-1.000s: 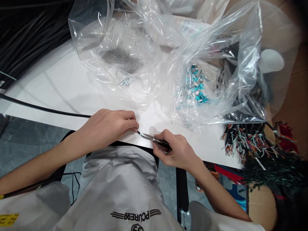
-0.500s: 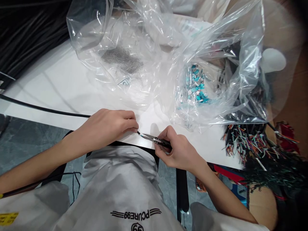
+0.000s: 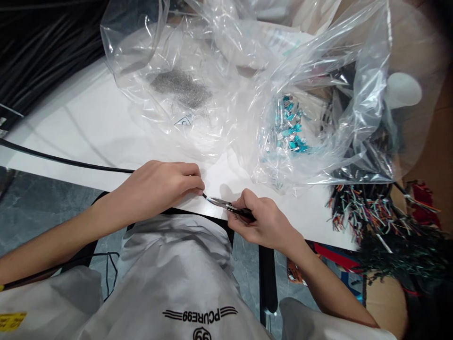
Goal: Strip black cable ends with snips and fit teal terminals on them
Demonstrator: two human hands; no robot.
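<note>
1. Grips a thin, round, black-sheathed cable (image 3: 71, 161) in the left hand (image 3: 155, 184), with fingers pinched close to its tip.
2. Runs, as cable, from the left edge of view across the flat white desk (image 3: 85, 118), beneath the left hand, to the front edge between both hands.
3. Exposes a short, pale, bluish-white bared end (image 3: 208, 199) just past the left fingertips, angled toward the right hand.
4. Grasps small metal scissors with black handles (image 3: 244, 212) in the right hand (image 3: 265, 219), with fingers wrapped around the handles.
5. Points blades left, at the bared end; too small to tell whether cutting into it.
6. Note beyond the hands: crumpled clear plastic bags (image 3: 230, 113), with a fine grey wiry tangle (image 3: 182, 87) and shiny teal foil scraps (image 3: 295, 130).
7. Note at far right: black cables with frayed multicoloured wire ends (image 3: 364, 208).
</note>
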